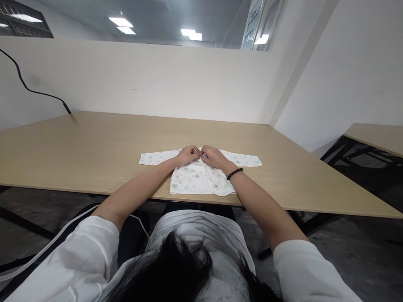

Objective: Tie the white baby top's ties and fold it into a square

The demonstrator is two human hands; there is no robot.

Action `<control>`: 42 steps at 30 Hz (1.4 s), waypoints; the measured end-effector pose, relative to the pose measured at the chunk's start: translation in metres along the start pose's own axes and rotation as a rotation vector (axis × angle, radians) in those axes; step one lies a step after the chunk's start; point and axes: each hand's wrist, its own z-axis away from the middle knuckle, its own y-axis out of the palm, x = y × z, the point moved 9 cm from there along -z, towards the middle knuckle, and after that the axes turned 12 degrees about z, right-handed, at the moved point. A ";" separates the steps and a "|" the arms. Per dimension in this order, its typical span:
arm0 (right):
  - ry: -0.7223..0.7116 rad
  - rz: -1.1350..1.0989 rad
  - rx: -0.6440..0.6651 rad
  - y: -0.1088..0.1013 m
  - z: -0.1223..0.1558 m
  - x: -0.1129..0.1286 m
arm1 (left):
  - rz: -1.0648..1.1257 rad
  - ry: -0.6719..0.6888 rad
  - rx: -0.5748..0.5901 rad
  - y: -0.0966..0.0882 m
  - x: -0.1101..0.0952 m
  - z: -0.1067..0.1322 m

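Observation:
A small white baby jacket (190, 178) with a pale printed pattern lies on the table, its sleeves spread out to both sides and its hem toward me. My left hand (188, 155) and my right hand (214, 157) meet at the upper part of its front opening, near the neckline. The fingers of both hands are closed in a pinch on the jacket's front edges. Whatever small fastening may lie between the fingertips is hidden. A black bead bracelet (234, 173) circles my right wrist.
The jacket rests near the front edge of a light wooden table (94, 151). A white wall (176, 79) with a window stands behind it. A black cable (40, 93) hangs down at the back left. Another table (378, 138) stands at the right.

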 end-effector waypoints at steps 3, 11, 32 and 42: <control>0.015 0.002 0.004 -0.002 0.000 0.000 | 0.040 -0.020 0.001 0.000 0.006 -0.003; 0.014 0.001 0.004 -0.005 0.000 0.002 | 0.100 -0.093 -0.056 -0.004 0.013 -0.007; 0.103 -0.395 0.126 -0.006 0.006 -0.006 | -0.264 0.135 0.074 -0.004 -0.015 0.002; 0.120 -0.405 0.130 -0.004 0.007 -0.009 | -0.262 0.116 0.076 -0.005 -0.010 0.001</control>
